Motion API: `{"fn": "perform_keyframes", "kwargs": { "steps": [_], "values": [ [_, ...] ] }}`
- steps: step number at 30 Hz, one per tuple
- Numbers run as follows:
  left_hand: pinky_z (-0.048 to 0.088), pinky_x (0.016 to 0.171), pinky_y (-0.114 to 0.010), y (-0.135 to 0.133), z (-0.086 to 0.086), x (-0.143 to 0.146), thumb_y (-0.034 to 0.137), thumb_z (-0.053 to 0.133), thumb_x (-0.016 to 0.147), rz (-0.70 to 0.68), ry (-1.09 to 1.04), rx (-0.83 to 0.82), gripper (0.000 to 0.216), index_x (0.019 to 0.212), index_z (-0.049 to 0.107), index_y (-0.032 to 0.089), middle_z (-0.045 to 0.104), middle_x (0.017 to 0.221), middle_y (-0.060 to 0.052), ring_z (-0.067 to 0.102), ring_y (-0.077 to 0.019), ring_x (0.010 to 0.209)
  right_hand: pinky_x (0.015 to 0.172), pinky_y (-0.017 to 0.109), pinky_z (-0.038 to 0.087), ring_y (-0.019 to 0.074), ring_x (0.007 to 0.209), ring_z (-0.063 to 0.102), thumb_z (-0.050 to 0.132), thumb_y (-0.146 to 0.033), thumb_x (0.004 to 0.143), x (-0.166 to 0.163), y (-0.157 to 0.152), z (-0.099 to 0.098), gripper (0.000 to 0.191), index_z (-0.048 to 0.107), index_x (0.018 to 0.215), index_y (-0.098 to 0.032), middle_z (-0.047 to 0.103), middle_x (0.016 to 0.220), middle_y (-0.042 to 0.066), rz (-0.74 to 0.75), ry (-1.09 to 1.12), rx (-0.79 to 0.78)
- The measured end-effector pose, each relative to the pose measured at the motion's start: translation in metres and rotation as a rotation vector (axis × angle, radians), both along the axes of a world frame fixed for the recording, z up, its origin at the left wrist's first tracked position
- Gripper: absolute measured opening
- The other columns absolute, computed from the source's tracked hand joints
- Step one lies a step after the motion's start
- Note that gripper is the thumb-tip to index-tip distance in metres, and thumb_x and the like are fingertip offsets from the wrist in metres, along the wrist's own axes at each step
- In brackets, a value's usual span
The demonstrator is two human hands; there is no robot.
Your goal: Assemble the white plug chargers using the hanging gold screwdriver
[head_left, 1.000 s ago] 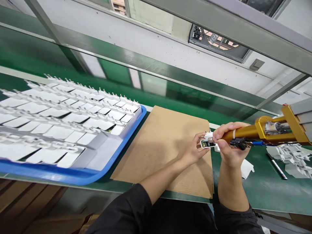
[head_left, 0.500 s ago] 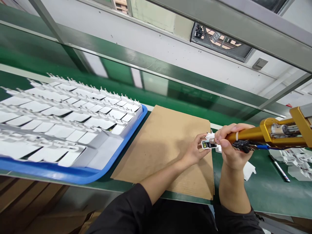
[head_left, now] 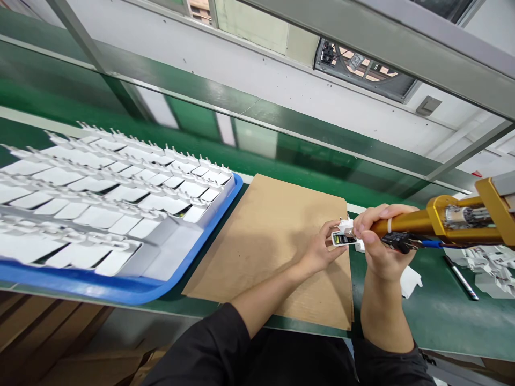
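In my left hand is a small white plug adapter, its open side showing dark and green parts within and its pins pointing away from me. The fingers close around its left end, above the right part of a cardboard sheet. My right hand wraps round the front of a gold-coloured power tool that comes in from the right. The tool's tip meets the adapter's right side; exact contact is hidden by my fingers. A black switch with blue wire sits under the tool's barrel.
A blue tray on the left carries rows of white plug adapters. On the green bench at right lie a marker pen, a pile of white plastic pieces and a loose white piece. A metal frame rises behind.
The tool and my right hand have shifted very slightly left, the adapter with them. Both hands keep their hold.
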State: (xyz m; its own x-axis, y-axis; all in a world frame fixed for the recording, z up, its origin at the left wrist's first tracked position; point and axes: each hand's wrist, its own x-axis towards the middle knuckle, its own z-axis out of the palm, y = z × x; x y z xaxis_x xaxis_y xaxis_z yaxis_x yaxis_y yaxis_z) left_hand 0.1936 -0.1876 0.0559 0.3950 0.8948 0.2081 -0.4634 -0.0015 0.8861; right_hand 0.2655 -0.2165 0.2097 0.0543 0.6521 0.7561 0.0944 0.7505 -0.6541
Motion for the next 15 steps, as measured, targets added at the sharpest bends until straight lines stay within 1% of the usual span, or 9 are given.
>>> {"fn": "perform_keyframes", "kwargs": {
  "steps": [5,11,15],
  "values": [
    [0.057,0.102,-0.046,0.0002,-0.0008,-0.0001,0.033,0.084,0.078,-0.011,-0.002,0.005,0.064,0.132,0.051,0.026,0.069,0.126,-0.009,0.069,-0.0289,0.118,0.06,0.03,0.048,0.0135,0.063,0.057,0.082,-0.022,0.085,0.0017,0.0004,-0.0003,0.031,0.058,0.104,-0.027,0.061,0.076,-0.005,0.014,-0.003,0.004],
    [0.057,0.102,-0.045,0.0008,-0.0003,0.0001,0.034,0.083,0.078,-0.003,0.014,0.008,0.063,0.131,0.052,0.026,0.068,0.129,-0.009,0.068,-0.0295,0.12,0.059,0.029,0.05,0.013,0.061,0.058,0.083,-0.027,0.085,0.0016,-0.001,0.0011,0.032,0.057,0.103,-0.027,0.06,0.075,-0.006,-0.008,-0.015,-0.007],
    [0.056,0.103,-0.046,0.0008,0.0014,-0.0011,0.036,0.084,0.077,-0.013,0.014,0.006,0.064,0.132,0.052,0.025,0.069,0.128,-0.01,0.068,-0.0301,0.12,0.06,0.029,0.05,0.0129,0.061,0.058,0.084,-0.025,0.085,0.0021,-0.0012,0.0018,0.032,0.058,0.104,-0.026,0.06,0.076,-0.006,0.0,-0.016,0.001]
  ]
}}
